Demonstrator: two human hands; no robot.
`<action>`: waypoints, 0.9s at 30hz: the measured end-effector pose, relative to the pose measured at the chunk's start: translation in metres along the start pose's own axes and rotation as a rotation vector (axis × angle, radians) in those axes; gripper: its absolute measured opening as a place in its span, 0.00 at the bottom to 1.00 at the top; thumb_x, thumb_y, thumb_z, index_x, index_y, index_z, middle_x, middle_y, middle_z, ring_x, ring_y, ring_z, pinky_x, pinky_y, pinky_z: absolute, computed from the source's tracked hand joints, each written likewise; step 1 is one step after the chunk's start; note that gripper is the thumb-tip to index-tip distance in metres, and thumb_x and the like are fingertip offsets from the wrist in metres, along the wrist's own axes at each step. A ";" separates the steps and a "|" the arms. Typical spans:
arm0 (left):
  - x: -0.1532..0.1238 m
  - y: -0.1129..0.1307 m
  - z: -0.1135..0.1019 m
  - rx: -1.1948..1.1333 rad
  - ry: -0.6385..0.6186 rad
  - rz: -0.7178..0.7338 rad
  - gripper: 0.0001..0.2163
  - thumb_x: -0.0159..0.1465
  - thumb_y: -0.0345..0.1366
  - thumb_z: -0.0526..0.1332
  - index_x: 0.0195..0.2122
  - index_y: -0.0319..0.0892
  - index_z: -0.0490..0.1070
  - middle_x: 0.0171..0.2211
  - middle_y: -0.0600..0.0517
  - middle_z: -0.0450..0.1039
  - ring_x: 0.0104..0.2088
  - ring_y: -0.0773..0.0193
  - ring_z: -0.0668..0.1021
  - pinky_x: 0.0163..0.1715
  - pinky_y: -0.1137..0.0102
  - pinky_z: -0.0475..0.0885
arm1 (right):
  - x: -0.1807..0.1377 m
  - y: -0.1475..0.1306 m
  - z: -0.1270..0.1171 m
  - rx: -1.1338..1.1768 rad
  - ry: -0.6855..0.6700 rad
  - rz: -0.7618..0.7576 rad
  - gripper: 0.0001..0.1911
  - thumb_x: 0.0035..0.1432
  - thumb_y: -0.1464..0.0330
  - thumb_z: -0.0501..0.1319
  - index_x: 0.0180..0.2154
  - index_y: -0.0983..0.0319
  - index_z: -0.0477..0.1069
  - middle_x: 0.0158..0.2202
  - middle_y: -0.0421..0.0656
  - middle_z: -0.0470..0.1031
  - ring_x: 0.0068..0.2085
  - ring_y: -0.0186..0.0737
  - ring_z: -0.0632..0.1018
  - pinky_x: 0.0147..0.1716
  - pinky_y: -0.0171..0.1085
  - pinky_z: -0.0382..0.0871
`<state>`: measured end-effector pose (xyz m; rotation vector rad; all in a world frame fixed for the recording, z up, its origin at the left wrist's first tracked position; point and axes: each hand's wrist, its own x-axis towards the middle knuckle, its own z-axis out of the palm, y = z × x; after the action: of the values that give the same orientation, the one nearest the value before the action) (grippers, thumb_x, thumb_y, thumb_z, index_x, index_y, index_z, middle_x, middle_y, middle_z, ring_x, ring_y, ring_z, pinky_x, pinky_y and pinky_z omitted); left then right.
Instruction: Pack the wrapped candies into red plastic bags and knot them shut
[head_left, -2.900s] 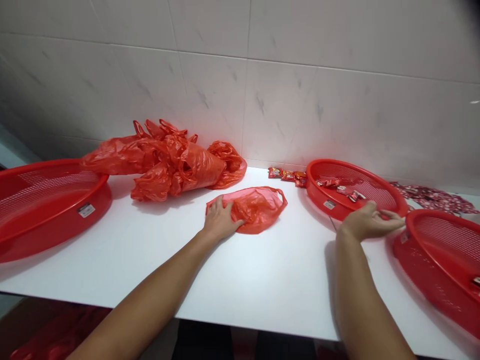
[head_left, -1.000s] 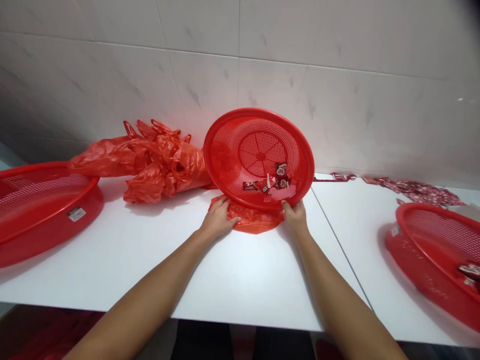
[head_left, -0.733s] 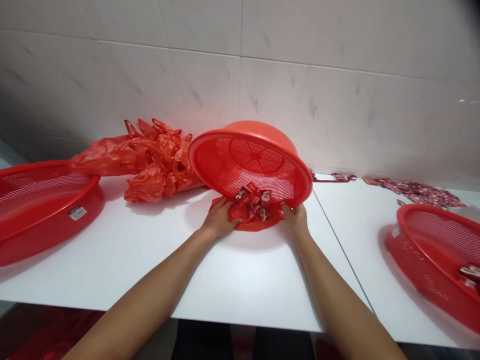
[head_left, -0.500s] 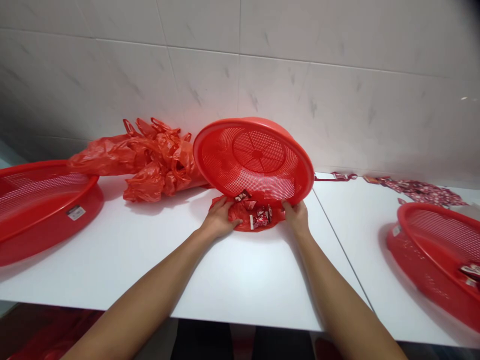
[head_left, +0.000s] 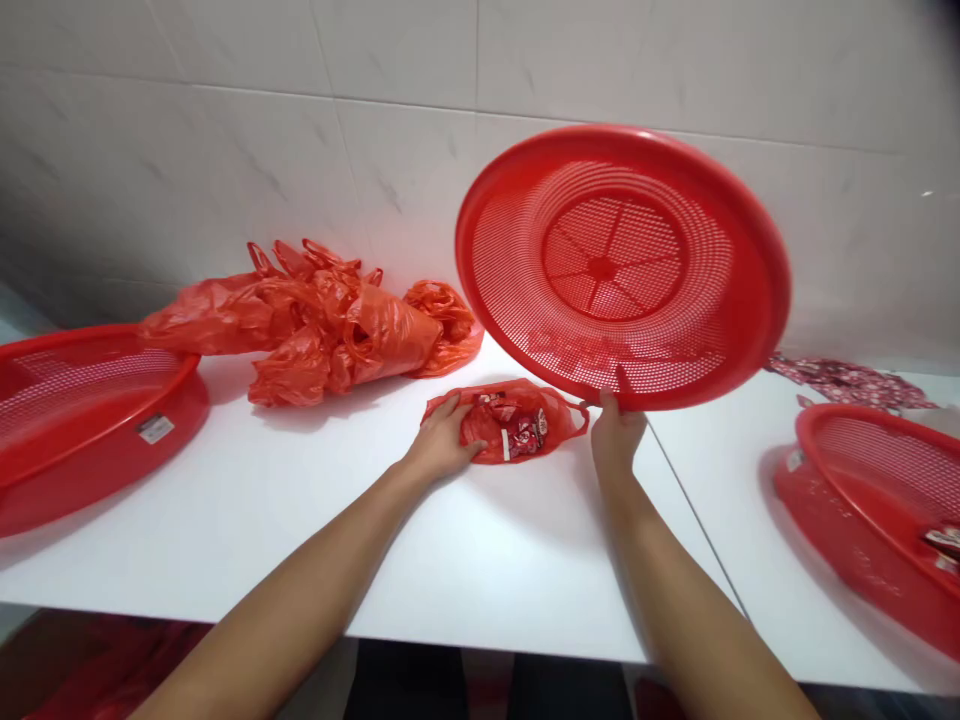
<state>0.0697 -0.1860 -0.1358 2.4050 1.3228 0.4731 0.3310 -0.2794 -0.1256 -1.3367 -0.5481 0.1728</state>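
Observation:
By its lower rim, a round red plastic colander basket is held up and tilted on edge by my right hand, its inside facing me. No items show in it. On the white table below lies a red plastic bag, spread open, with several small dark red wrapped packets inside. My left hand grips the bag's left edge, thumb toward its mouth. A handle loop of the bag reaches toward my right hand.
A heap of crumpled red plastic bags leans by the tiled wall. Another red basket stands left, and one with a few packets stands right. Loose red-and-white packets lie behind it on the white table.
My right hand has lifted the basket up and to the right, off the bag. The bag and its packets are now uncovered. My left hand has stayed at the bag.

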 end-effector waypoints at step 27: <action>-0.002 0.000 0.000 0.039 -0.056 -0.005 0.38 0.66 0.47 0.66 0.74 0.36 0.61 0.78 0.38 0.49 0.78 0.45 0.55 0.76 0.51 0.53 | 0.062 0.035 -0.021 0.341 0.348 0.372 0.07 0.66 0.64 0.59 0.38 0.60 0.63 0.27 0.45 0.80 0.33 0.44 0.87 0.35 0.38 0.86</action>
<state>0.0689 -0.1873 -0.1356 2.4273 1.3261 0.3792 0.4013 -0.2630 -0.1443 -1.0911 0.0305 0.3156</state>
